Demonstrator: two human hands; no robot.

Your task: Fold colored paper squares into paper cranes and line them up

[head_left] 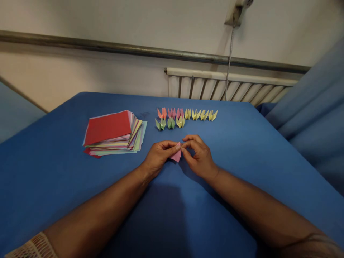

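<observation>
A small folded piece of pink paper (176, 156) is pinched between the thumb and fingers of my left hand (159, 156). My right hand (199, 156) meets it from the right, thumb and index finger pressed together at the paper's upper right edge. The fingers hide part of the folds. Just beyond my hands, small folded paper cranes stand in two rows: an orange crane (162, 113), pink ones (180, 114) and yellow ones (196, 114) behind, with green cranes (171, 123) in front.
To the left lies an uneven stack of coloured paper (109, 128) with a red sheet on top. The blue-covered table (228, 211) reaches to a wall with a metal rail (139, 50) and a radiator (209, 84). A blue curtain (319, 100) hangs at the right.
</observation>
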